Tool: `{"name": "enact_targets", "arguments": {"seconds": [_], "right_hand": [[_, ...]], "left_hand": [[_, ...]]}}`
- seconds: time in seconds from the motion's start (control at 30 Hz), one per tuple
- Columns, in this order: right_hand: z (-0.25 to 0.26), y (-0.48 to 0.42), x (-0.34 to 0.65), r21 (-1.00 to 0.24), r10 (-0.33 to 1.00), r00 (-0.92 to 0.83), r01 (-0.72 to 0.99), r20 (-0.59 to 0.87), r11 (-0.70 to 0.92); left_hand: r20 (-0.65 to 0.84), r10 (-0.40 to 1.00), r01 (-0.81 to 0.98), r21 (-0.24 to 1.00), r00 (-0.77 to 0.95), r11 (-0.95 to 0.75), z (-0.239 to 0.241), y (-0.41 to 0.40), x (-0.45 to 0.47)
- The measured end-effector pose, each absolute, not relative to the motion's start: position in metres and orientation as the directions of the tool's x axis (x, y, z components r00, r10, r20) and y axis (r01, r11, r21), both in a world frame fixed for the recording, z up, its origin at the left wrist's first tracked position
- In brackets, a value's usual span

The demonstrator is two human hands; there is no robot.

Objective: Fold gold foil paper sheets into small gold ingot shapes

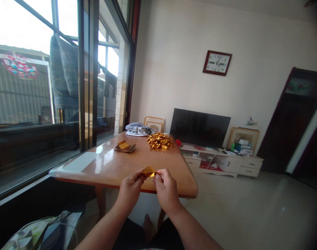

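Observation:
A folded piece of gold foil paper (148, 171) is stretched between my two hands, just above the near edge of the wooden table (137, 161). My left hand (132, 187) pinches its left end, and my right hand (166, 187) pinches the right end between thumb and fingers. Farther back on the tabletop lies a heap of folded gold foil pieces (160, 140). To the left of that heap sits a stack of papers with gold foil faces (125, 146).
Folded clothes (139, 129) lie at the table's far end. Windows (88, 76) line the left side. A television (200, 126) stands on a white cabinet (232, 163) beyond the table. A bag (44, 232) is at lower left.

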State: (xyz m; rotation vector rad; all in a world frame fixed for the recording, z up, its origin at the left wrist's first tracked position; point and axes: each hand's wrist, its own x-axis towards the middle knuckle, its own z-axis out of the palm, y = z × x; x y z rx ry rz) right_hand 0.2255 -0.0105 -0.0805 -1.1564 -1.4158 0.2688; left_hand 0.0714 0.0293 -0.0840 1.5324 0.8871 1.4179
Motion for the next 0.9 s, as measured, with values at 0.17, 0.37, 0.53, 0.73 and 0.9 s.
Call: {"name": "enact_targets", "arguments": {"seconds": [0.17, 0.37, 0.53, 0.73, 0.9], "right_hand": [[-0.084, -0.008, 0.226, -0.776, 0.768, 0.229, 0.404, 0.598, 0.484], [-0.089, -0.002, 0.225, -0.837, 0.786, 0.296, 0.271, 0.543, 0.476], [-0.087, -0.006, 0.224, -0.824, 0.782, 0.277, 0.296, 0.559, 0.483], [-0.081, -0.012, 0.224, -0.793, 0.771, 0.241, 0.351, 0.59, 0.497], [-0.076, -0.016, 0.224, -0.791, 0.771, 0.237, 0.356, 0.591, 0.497]], "left_hand": [[0.382, 0.918, -0.072, 0.924, 0.104, -0.376, -0.084, 0.029, 0.072], [0.342, 0.936, -0.117, 0.936, 0.078, -0.332, -0.085, 0.029, 0.073], [0.34, 0.936, -0.103, 0.938, 0.087, -0.331, -0.085, 0.029, 0.073], [0.354, 0.93, -0.099, 0.933, 0.094, -0.345, -0.085, 0.029, 0.071], [0.361, 0.928, -0.06, 0.932, 0.091, -0.357, -0.09, 0.034, 0.069]]}}
